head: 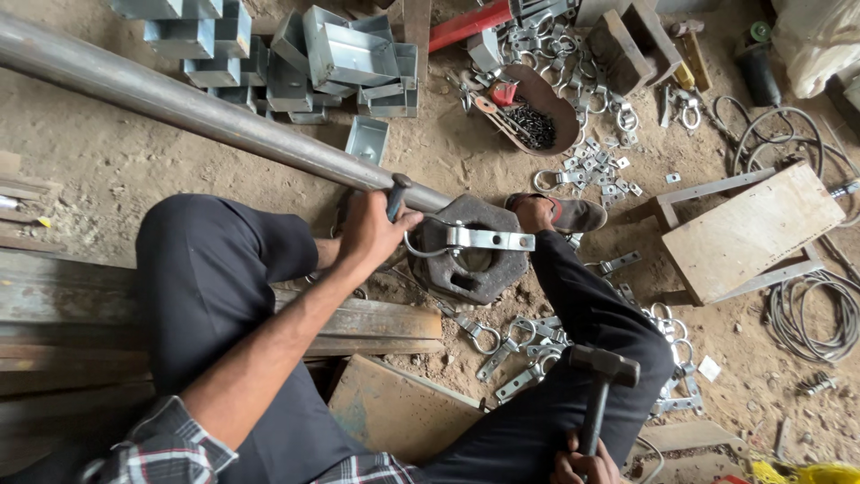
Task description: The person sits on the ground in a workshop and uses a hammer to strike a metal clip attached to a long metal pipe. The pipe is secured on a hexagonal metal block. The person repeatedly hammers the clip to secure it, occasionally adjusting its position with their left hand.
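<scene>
Holding a dark-handled tool upright, the left hand has its fingers wrapped tight round the grip, its tip hidden behind the hand. Just right of it a galvanised metal clamp strap lies flat across a dark hexagonal iron block that rests on the dirt floor. A wire loop curves from the strap's left end toward the hand. The right hand, at the lower edge of view, has its fingers closed on the handle of a hammer, whose head is raised over the right knee, well apart from the block.

Risks noted, as judgement:
- The left hand sits very near the strap; a glancing hammer blow could catch the knuckles.
- The strap appears to lie loose on the block, so a strike off centre could flip it or send it skidding.
- A sandalled foot braces beside the block, exposed to anything that jumps off.
- The long steel pipe passes close behind the left hand and limits its withdrawal.
- Loose clamps and rings scattered by the leg could snag the downswing.
</scene>
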